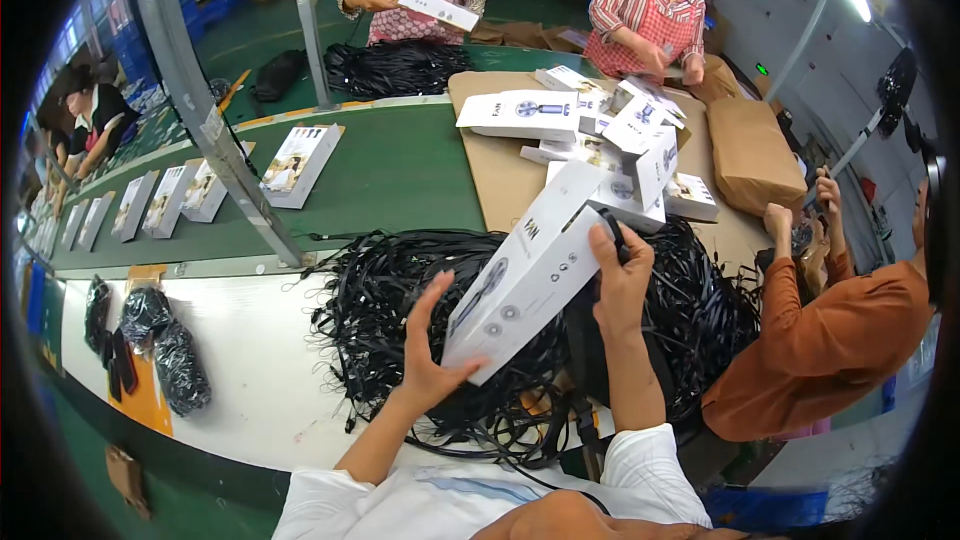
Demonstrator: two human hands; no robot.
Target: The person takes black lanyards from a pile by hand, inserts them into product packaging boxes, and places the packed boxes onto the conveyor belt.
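A long white fan box is tilted in front of me, its upper end leaning away to the right. My left hand cups its lower end, thumb against the lower corner and fingers spread along the left side. At the upper right end, the bent fingers of my right hand close around a short loop of black cable and touch the box edge. Whether the cable goes into the box is hidden. Beneath both hands lies a large tangled heap of black cables.
More fan boxes pile on a cardboard sheet. Other boxes stand along the green conveyor. Plastic-wrapped black bundles lie left on the white table. Co-workers stand across and at right, near a brown carton. A metal post rises left.
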